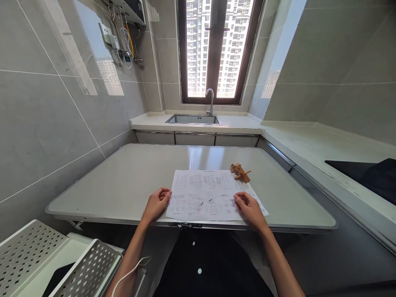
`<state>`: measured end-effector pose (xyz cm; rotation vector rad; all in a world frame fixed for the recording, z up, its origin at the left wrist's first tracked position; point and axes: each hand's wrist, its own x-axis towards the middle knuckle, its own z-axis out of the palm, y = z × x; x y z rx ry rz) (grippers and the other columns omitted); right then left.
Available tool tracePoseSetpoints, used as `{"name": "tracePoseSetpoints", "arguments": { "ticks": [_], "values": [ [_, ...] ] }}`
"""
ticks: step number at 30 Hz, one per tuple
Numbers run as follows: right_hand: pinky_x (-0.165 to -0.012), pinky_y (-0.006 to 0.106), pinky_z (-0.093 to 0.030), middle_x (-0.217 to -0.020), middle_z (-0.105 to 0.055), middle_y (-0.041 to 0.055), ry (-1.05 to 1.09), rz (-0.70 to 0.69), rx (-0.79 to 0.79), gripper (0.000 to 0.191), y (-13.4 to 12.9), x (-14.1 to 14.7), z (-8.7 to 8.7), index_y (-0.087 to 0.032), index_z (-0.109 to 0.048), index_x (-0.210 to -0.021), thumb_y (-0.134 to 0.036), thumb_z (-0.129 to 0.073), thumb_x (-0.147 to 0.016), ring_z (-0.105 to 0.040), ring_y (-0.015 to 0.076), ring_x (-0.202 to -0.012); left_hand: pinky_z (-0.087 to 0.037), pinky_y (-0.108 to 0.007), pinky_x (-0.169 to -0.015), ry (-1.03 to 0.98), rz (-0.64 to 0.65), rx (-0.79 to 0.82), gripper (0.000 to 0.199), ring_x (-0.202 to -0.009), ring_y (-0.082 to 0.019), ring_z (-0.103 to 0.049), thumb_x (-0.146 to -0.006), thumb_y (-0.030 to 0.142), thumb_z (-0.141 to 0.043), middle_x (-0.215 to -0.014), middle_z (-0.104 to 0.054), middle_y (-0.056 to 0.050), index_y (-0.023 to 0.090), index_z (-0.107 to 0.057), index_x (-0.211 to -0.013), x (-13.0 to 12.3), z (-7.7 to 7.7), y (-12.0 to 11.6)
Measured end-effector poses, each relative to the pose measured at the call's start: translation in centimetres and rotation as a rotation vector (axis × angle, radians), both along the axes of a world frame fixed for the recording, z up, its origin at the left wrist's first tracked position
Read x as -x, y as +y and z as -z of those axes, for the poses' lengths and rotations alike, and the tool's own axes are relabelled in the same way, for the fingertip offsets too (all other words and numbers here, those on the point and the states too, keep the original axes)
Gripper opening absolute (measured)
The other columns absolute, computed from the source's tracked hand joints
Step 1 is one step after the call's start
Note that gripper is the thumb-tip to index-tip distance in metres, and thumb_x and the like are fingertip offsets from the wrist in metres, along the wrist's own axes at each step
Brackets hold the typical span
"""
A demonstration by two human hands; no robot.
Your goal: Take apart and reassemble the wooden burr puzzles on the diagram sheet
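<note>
A large white printed sheet, covered in small diagrams, lies on the folding table near its front edge. My left hand rests loosely curled at the sheet's left edge, with nothing visible in its fingers. On the lower right part of the sheet lies my right hand, fingers bent inward, also with nothing visible in them. Two tiny dark pieces, one beside the other, sit between the hands; their kind is too small to tell. At the sheet's upper right corner stands a small brown wooden model with crossing parts.
The pale table reaches back to a counter with a sink and tap. Another counter runs along the right, holding a dark item. At lower left stands a perforated white rack; a white cable crosses my left forearm.
</note>
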<state>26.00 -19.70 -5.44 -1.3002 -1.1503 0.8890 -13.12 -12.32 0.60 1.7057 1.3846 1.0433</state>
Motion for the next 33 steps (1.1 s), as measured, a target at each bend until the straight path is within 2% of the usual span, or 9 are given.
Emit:
{"name": "tracePoseSetpoints", "arguments": {
  "ticks": [33],
  "values": [
    [-0.053,0.029,-0.045,-0.076,-0.067,0.0037,-0.003,0.006,-0.001,0.056,-0.19,0.07,-0.76,-0.021,-0.067,-0.095,-0.075,-0.073,-0.082,-0.057,0.0179,-0.060,-0.050,-0.027,-0.059,0.013,-0.031,0.000,0.054,-0.064,-0.019,-0.064,-0.082,0.070,-0.067,-0.068,-0.069,-0.003,0.018,-0.073,-0.096,-0.28,-0.33,-0.22]
  ]
}}
